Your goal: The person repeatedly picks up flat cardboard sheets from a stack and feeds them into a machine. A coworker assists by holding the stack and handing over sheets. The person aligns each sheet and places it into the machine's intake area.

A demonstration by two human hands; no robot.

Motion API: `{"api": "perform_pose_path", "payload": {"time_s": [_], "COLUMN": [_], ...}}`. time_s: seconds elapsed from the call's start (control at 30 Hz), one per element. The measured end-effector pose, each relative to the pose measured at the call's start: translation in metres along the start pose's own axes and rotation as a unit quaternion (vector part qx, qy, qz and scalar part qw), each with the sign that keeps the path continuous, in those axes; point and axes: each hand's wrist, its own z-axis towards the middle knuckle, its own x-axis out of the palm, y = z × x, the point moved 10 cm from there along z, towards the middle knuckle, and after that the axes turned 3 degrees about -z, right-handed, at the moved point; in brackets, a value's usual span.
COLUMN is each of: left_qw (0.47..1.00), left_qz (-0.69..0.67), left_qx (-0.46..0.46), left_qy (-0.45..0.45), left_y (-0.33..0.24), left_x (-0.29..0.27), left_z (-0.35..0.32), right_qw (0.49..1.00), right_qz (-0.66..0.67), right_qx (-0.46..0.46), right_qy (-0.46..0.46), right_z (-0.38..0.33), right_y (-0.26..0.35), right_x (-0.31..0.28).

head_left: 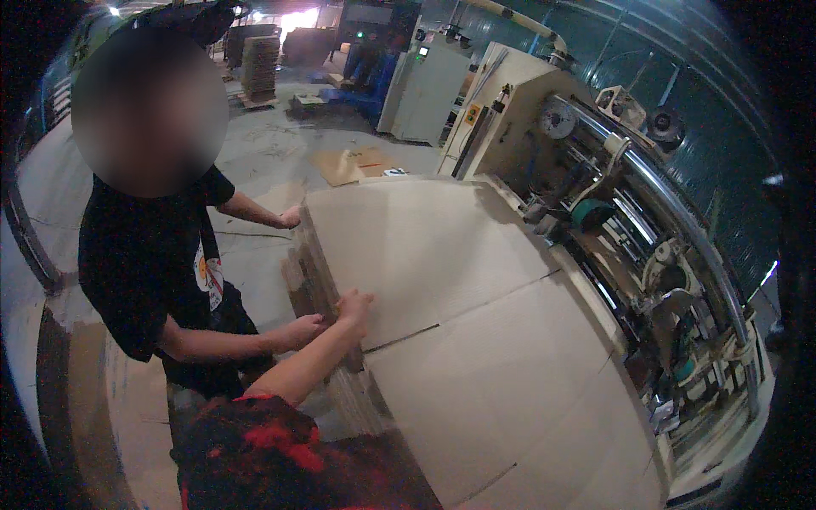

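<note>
Lying flat across the centre, a large pale cardboard sheet (501, 365) is bordered on its R by a cream machine (489, 110) w/ shiny rollers (646, 174); its surface is crossed by faint lines and cut by dark slots (402, 337). More layers (319, 280) are stacked under its L edge. At that edge, nr one slot, the wearer's L hand (353, 310) is placed, fingers partly curled; whether the board is pinched can't be told. R hand is out of frame, so its fingers can't be told either. Just beside, one hand (304, 331) of a co-worker (140, 263) in a black T-shirt is held, the other hand (291, 218) being set nr the far end of the same edge. Beyond, on a grey floor (255, 183), a flat brown piece (357, 166), a tall stack (259, 72), a pale grey cabinet (425, 89) and blue equip. (365, 98) are seen, backed by a greenish wall (629, 51).
</note>
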Motion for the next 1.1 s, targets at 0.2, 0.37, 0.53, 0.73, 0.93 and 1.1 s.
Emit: {"api": "perform_pose_path", "payload": {"time_s": [0.2,0.37,0.53,0.73,0.93,1.1], "left_qw": [0.941,0.945,0.89,0.912,0.799,0.67], "left_qz": [-0.327,-0.281,-0.206,-0.23,0.22,0.309], "left_qx": [-0.028,-0.076,-0.103,-0.029,0.492,0.634], "left_qy": [0.084,0.149,0.395,0.339,0.267,0.228], "left_y": [-0.024,-0.062,-0.123,-0.171,-0.251,-0.252], "left_x": [-0.007,-0.007,0.047,0.052,0.016,-0.016], "left_z": [0.0,-0.001,0.002,0.031,-0.005,-0.052], "right_qw": [0.993,0.99,0.949,0.858,0.618,0.565], "right_qz": [-0.061,-0.041,-0.044,0.261,0.688,0.75], "right_qx": [0.095,0.093,0.184,0.411,0.321,0.324], "right_qy": [-0.02,-0.094,-0.252,-0.164,-0.204,-0.117], "right_z": [-0.018,-0.008,-0.017,-0.059,-0.029,-0.057], "right_y": [-0.059,-0.114,-0.18,-0.321,-0.365,-0.29], "right_x": [0.006,0.022,-0.014,0.021,0.057,0.015]}}
